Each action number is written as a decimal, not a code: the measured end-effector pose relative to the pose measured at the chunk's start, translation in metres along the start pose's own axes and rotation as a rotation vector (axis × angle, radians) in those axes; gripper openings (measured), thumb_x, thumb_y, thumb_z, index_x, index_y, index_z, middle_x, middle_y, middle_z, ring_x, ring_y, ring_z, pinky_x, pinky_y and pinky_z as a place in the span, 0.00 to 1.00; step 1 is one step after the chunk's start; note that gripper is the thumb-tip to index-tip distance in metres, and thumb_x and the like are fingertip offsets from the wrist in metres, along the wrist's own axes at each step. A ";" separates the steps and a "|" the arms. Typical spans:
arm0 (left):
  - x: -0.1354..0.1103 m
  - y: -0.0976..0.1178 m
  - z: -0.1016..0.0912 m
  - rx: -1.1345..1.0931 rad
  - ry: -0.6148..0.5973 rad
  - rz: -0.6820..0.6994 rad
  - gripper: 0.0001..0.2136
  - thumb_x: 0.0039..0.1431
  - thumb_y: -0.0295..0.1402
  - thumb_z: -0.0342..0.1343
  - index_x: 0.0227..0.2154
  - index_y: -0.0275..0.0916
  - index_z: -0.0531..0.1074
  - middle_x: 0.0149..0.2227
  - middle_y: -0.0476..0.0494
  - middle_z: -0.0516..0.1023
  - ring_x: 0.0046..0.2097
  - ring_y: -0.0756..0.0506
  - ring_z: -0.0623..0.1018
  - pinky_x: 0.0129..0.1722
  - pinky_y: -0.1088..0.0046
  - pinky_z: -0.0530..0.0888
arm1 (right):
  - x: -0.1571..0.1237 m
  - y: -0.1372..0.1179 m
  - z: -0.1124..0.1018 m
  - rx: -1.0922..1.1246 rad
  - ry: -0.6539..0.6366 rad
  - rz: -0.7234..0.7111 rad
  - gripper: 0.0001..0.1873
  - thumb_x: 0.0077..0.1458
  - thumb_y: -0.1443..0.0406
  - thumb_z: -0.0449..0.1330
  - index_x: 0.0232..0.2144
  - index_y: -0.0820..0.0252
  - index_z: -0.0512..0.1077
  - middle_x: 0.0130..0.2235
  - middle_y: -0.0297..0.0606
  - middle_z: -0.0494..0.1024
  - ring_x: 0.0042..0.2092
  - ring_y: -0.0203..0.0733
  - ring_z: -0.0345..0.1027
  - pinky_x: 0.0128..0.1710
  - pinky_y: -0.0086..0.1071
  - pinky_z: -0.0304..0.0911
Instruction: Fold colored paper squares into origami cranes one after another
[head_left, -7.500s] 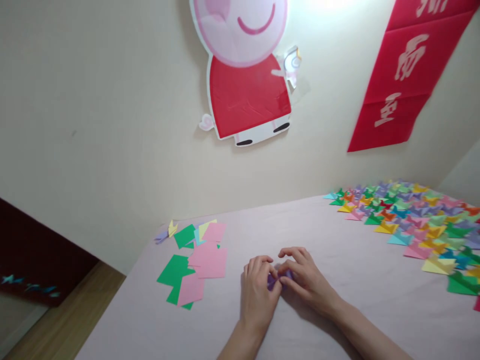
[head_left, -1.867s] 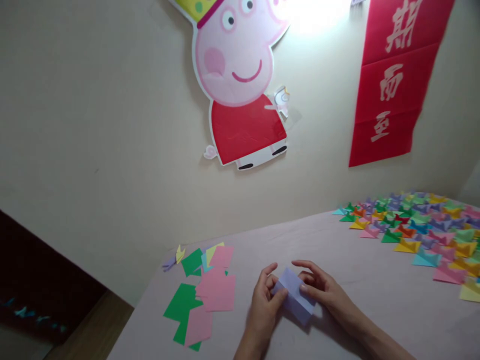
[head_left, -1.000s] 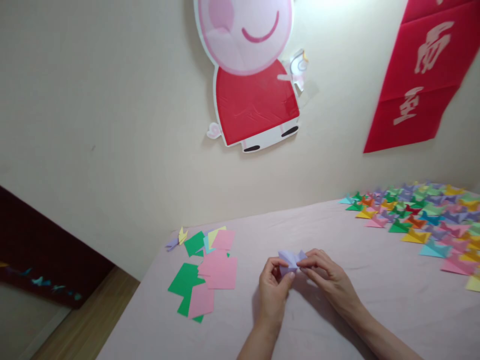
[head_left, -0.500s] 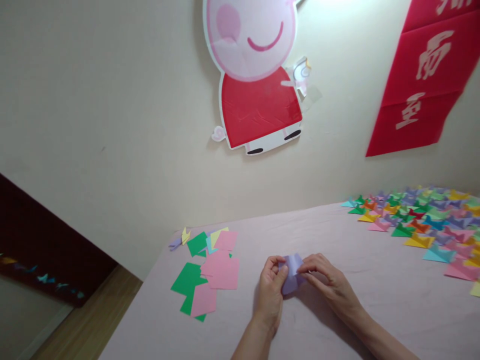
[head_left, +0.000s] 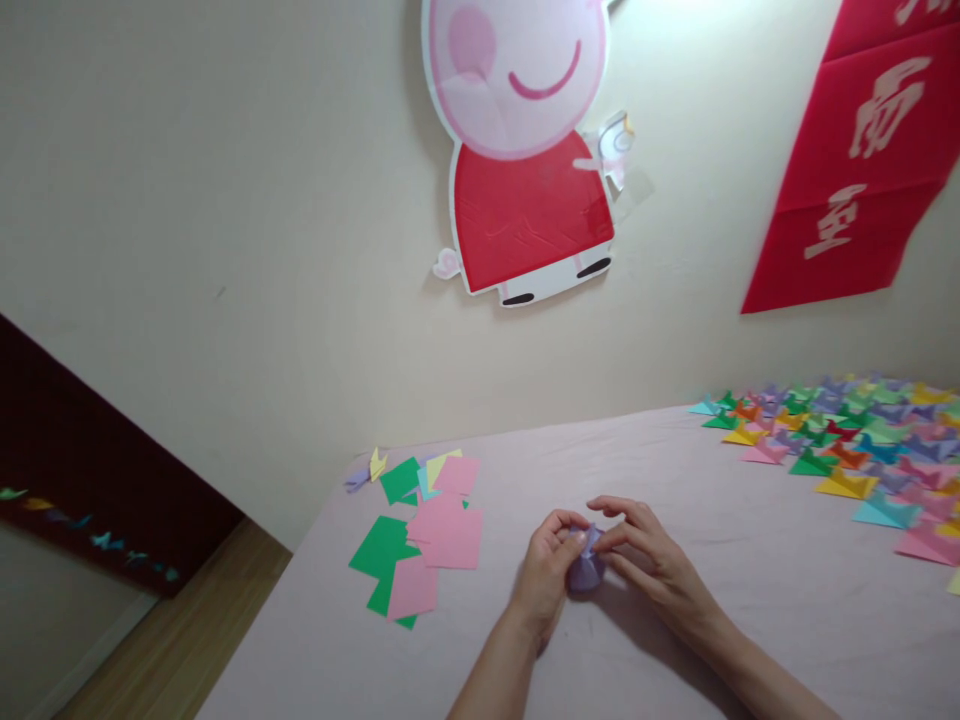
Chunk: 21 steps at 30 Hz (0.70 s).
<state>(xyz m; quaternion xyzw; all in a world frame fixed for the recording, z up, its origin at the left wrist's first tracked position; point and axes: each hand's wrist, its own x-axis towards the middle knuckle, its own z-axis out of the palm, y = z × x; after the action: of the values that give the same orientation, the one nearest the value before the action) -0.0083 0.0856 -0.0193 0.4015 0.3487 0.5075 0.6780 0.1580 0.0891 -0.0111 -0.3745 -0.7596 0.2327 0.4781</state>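
A small piece of purple paper [head_left: 586, 572], partly folded, is held up between both hands above the cloth-covered table. My left hand [head_left: 553, 560] pinches its left side, thumb in front and fingers behind. On the other side, my right hand [head_left: 646, 552] grips the paper's right edge near the top between its fingertips and thumb, with one finger raised off it. The fingers cover part of the folds, so the exact shape cannot be made out.
Loose pink paper squares [head_left: 456, 538] and green paper squares [head_left: 379, 548] lie to the left. A yellow folded piece [head_left: 377, 464] sits at the table's back left corner. Rows of colourful folded paper pieces [head_left: 847, 485] cover the right side. The wall [head_left: 322, 330] rises behind.
The purple paper has been folded narrower at the top, where a flat face showed before. One finger of my right hand has lifted. The view has shifted slightly.
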 end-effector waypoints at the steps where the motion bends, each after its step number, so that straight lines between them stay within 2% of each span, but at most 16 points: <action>1: 0.001 -0.001 -0.001 0.030 -0.011 -0.001 0.19 0.51 0.45 0.66 0.37 0.37 0.69 0.30 0.51 0.71 0.29 0.52 0.68 0.30 0.78 0.62 | 0.000 0.000 0.000 0.027 -0.018 -0.004 0.07 0.58 0.64 0.59 0.30 0.51 0.77 0.48 0.40 0.75 0.50 0.48 0.67 0.50 0.41 0.64; 3: 0.001 -0.001 -0.003 0.069 -0.011 0.009 0.18 0.52 0.46 0.65 0.36 0.37 0.71 0.31 0.50 0.72 0.31 0.51 0.68 0.31 0.77 0.63 | 0.000 0.000 0.000 0.068 -0.028 0.001 0.06 0.59 0.64 0.59 0.31 0.51 0.76 0.43 0.39 0.77 0.48 0.46 0.68 0.49 0.39 0.64; 5: 0.000 0.001 -0.003 0.124 0.008 0.064 0.16 0.58 0.47 0.60 0.36 0.38 0.73 0.36 0.47 0.74 0.36 0.48 0.71 0.36 0.75 0.65 | 0.001 0.000 0.000 0.083 0.002 0.023 0.06 0.59 0.62 0.59 0.31 0.51 0.77 0.39 0.38 0.77 0.44 0.46 0.69 0.46 0.37 0.65; 8: -0.005 0.007 0.001 0.354 0.054 0.258 0.13 0.61 0.45 0.57 0.38 0.40 0.75 0.48 0.42 0.73 0.46 0.44 0.72 0.45 0.71 0.67 | 0.002 0.001 -0.001 0.093 0.054 0.074 0.09 0.59 0.59 0.59 0.30 0.53 0.77 0.35 0.38 0.76 0.41 0.45 0.70 0.42 0.36 0.66; 10: -0.008 0.012 0.004 0.546 0.101 0.389 0.09 0.60 0.40 0.59 0.37 0.41 0.75 0.46 0.42 0.74 0.47 0.42 0.72 0.46 0.68 0.67 | 0.003 0.001 -0.001 0.105 0.066 0.117 0.10 0.58 0.57 0.60 0.30 0.54 0.77 0.34 0.38 0.75 0.39 0.44 0.70 0.39 0.35 0.66; 13: -0.011 0.016 0.007 0.699 0.150 0.488 0.02 0.60 0.33 0.60 0.33 0.42 0.76 0.37 0.44 0.75 0.44 0.42 0.73 0.44 0.68 0.68 | 0.003 -0.001 0.000 0.144 0.062 0.160 0.11 0.58 0.56 0.60 0.29 0.55 0.76 0.33 0.37 0.73 0.34 0.42 0.69 0.32 0.32 0.64; 17: -0.010 0.015 0.007 0.725 0.168 0.541 0.02 0.59 0.29 0.60 0.32 0.43 0.77 0.35 0.45 0.76 0.41 0.41 0.73 0.43 0.67 0.68 | 0.003 -0.002 0.002 0.187 0.079 0.172 0.12 0.57 0.56 0.60 0.27 0.56 0.74 0.30 0.34 0.71 0.30 0.39 0.67 0.31 0.31 0.64; 21: -0.009 0.014 0.007 0.703 0.197 0.539 0.03 0.59 0.28 0.60 0.31 0.42 0.77 0.34 0.45 0.76 0.41 0.42 0.73 0.42 0.68 0.67 | 0.000 0.002 0.004 0.205 0.106 0.246 0.09 0.55 0.57 0.62 0.31 0.56 0.73 0.30 0.33 0.72 0.29 0.38 0.66 0.31 0.30 0.64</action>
<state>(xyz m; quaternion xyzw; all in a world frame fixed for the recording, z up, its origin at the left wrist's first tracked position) -0.0103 0.0777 -0.0032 0.6335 0.4459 0.5523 0.3078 0.1550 0.0902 -0.0144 -0.4257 -0.6542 0.3453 0.5212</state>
